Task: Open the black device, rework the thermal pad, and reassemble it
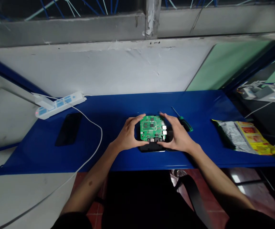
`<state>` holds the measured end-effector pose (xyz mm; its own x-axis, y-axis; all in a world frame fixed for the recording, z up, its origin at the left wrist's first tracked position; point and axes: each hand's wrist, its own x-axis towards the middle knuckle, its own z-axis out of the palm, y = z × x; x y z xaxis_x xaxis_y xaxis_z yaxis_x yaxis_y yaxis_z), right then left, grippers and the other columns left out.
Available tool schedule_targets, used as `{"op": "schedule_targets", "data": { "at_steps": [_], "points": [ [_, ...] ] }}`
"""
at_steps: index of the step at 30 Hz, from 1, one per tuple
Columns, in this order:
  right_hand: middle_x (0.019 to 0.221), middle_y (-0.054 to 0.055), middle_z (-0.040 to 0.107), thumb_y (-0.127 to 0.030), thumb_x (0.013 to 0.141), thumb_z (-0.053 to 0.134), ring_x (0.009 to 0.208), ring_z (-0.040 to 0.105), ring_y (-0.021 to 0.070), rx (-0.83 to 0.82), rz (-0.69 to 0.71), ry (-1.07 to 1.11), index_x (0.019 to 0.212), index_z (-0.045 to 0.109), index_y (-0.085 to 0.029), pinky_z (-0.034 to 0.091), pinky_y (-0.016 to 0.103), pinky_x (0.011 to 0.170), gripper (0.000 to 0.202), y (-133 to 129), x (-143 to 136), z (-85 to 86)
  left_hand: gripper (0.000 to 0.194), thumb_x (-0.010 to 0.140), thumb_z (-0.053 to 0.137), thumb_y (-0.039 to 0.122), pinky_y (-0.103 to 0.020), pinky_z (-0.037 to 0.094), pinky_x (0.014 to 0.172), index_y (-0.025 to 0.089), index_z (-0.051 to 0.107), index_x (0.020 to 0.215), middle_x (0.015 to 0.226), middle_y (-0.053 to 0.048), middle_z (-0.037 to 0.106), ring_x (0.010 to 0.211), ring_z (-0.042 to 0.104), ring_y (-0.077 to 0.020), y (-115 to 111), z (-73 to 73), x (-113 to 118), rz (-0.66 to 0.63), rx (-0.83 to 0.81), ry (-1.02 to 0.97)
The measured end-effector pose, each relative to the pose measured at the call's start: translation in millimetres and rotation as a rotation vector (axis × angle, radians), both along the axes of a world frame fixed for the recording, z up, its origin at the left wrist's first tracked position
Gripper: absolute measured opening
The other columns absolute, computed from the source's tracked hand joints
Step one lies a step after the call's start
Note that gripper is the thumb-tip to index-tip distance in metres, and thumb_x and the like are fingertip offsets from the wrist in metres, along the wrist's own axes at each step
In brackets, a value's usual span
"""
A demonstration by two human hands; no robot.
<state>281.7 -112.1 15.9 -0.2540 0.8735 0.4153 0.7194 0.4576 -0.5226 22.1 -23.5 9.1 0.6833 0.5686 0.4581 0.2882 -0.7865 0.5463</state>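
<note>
A green circuit board (151,126) with silver ports on its right side and more connectors along its near edge is held between both hands. My left hand (129,133) grips its left side, thumb at the near edge and fingers at the far corner. On the other side, my right hand (177,133) holds it the same way, thumb near the front connectors. Beneath the board lies a black casing (151,147), mostly covered. A black part shows under my right palm, partly hidden. Just beyond that hand rests a screwdriver (185,123) with a black and green handle.
On the blue table (109,105), a white power strip (61,105) and a black phone (68,129) lie at the left. A white cable (96,127) curves over the front edge. A yellow and silver packet (247,136) lies at the right.
</note>
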Motion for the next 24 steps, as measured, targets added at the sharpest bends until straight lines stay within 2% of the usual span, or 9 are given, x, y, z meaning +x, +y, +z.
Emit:
{"op": "schedule_targets", "data": {
  "at_steps": [7, 11, 15, 20, 24],
  "points": [
    [0.157, 0.016, 0.042, -0.057, 0.074, 0.079, 0.142, 0.043, 0.0431, 0.028, 0.001, -0.009, 0.162, 0.006, -0.029, 0.044, 0.069, 0.11, 0.118, 2.3, -1.4, 0.2, 0.122, 0.064, 0.094, 0.046, -0.062, 0.04, 0.114, 0.029, 0.017, 0.157, 0.154, -0.015, 0.041, 0.139, 0.04, -0.0394, 1.9, 4.4, -0.2, -0.038, 0.061, 0.049],
    [0.155, 0.018, 0.042, -0.056, 0.077, 0.077, 0.14, 0.044, 0.0425, 0.083, 0.031, -0.05, 0.162, 0.004, -0.028, 0.044, 0.068, 0.111, 0.116, 7.2, -2.9, 5.8, 0.123, 0.065, 0.093, 0.048, -0.064, 0.031, 0.118, 0.027, 0.015, 0.157, 0.155, -0.016, 0.041, 0.141, 0.037, -0.0432, 5.0, 20.3, 10.4, -0.046, 0.154, 0.179],
    [0.156, 0.019, 0.041, -0.054, 0.08, 0.074, 0.14, 0.044, 0.0431, 0.12, 0.066, -0.084, 0.162, 0.001, -0.027, 0.043, 0.069, 0.111, 0.113, 12.5, -6.2, 18.9, 0.12, 0.071, 0.088, 0.043, -0.065, 0.03, 0.118, 0.027, 0.008, 0.159, 0.156, -0.016, 0.04, 0.14, 0.04, -0.0438, 8.5, 36.3, 22.4, -0.123, 0.15, 0.242],
    [0.159, 0.017, 0.037, -0.059, 0.076, 0.076, 0.142, 0.043, 0.0444, 0.167, 0.102, -0.062, 0.163, -0.003, -0.029, 0.043, 0.068, 0.112, 0.121, 20.9, -6.4, 29.1, 0.119, 0.068, 0.089, 0.032, -0.064, 0.039, 0.114, 0.029, 0.01, 0.158, 0.151, -0.016, 0.042, 0.138, 0.042, -0.0433, 15.1, 41.0, 26.4, -0.152, 0.073, 0.117],
    [0.165, 0.017, 0.029, -0.069, 0.065, 0.082, 0.147, 0.038, 0.045, 0.141, 0.095, 0.007, 0.161, -0.013, -0.029, 0.042, 0.067, 0.115, 0.14, 27.9, -8.4, 23.4, 0.122, 0.068, 0.09, 0.033, -0.063, 0.043, 0.115, 0.033, 0.007, 0.157, 0.157, -0.015, 0.031, 0.143, 0.039, -0.0409, 20.0, 35.0, 23.7, -0.204, -0.142, -0.046]
  ]
}}
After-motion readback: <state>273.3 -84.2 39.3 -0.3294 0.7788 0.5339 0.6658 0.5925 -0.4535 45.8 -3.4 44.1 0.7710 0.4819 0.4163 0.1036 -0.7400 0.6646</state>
